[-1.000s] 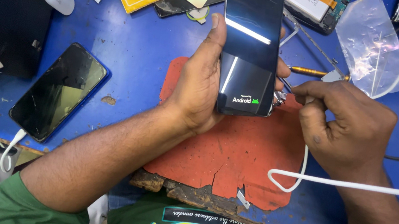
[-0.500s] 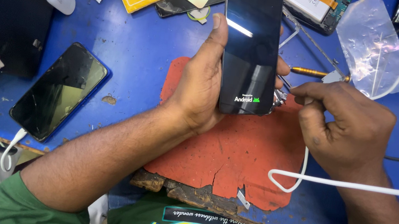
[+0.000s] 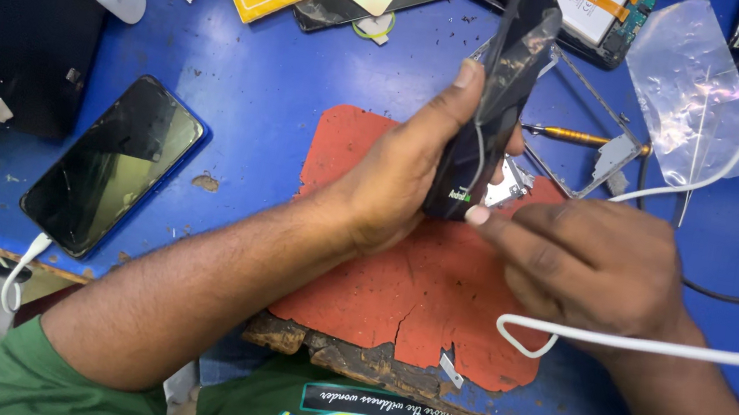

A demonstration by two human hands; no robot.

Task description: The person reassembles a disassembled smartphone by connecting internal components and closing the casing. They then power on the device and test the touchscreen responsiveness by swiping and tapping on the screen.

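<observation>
Left hand (image 3: 393, 177) clamped round tilted black phone (image 3: 495, 99), right hand (image 3: 590, 265) pinching white cable (image 3: 661, 347) at its near end: risks slipping onto the desk (image 3: 262, 74).

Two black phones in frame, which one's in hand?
The phone tilted on edge above the red mat, gripped by the left hand. The other phone lies flat on the blue table, untouched.

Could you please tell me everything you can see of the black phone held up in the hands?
The phone is a slim black slab with a glossy glass front that catches light. Its screen is lit, with a small logo near the bottom. It stands tilted, nearly edge-on to the camera, over the red mat. The left hand grips its lower half, thumb along the edge. The right hand touches its bottom end, where a white cable seems to lead.
</observation>
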